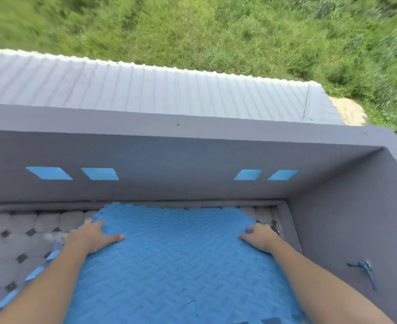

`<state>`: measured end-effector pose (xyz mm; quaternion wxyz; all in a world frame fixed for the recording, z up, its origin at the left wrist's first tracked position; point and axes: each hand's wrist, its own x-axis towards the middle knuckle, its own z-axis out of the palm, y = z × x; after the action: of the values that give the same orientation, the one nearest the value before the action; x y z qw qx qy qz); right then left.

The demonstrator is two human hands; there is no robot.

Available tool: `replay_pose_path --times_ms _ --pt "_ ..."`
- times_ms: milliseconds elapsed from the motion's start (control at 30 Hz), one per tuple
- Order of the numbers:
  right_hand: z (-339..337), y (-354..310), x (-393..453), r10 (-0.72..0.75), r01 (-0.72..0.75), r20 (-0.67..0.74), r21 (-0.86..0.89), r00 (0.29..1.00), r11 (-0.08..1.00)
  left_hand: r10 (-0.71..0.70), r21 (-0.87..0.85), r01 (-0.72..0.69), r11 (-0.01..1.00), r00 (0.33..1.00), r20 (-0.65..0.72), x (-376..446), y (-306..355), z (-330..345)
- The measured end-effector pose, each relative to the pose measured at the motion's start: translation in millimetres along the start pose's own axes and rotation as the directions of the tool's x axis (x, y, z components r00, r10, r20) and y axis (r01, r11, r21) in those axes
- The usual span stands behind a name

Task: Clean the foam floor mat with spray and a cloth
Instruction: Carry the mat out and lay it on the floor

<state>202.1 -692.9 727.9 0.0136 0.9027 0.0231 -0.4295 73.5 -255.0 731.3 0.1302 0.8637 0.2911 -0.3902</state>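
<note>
Grey balcony wall (192,160) overlooks grass as your left hand (92,237) and right hand (260,237) grip the blue foam mat (169,265), lower centre; it looks light and floppy, so hold both side edges.

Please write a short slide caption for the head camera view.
Both hands, left and right, grip the blue foam mat beside the grey balcony wall.
</note>
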Motion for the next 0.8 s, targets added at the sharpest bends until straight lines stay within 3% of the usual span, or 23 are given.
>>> replay_pose_path --times_ms 233,433,800 --pt "25 -123 62 -0.244 0.254 0.089 -0.117 0.966 0.96 -0.245 -0.178 0.239 0.954 0.97 -0.008 28 -124 61" --pt "77 -239 104 -0.436 0.457 0.144 -0.189 0.888 0.869 -0.42 -0.291 0.396 0.871 0.907 -0.021 61 -230 107" --pt "190 -398 185 -0.577 0.575 0.08 -0.268 0.813 0.773 -0.529 -0.44 0.467 0.767 0.848 -0.022 156 -374 196"
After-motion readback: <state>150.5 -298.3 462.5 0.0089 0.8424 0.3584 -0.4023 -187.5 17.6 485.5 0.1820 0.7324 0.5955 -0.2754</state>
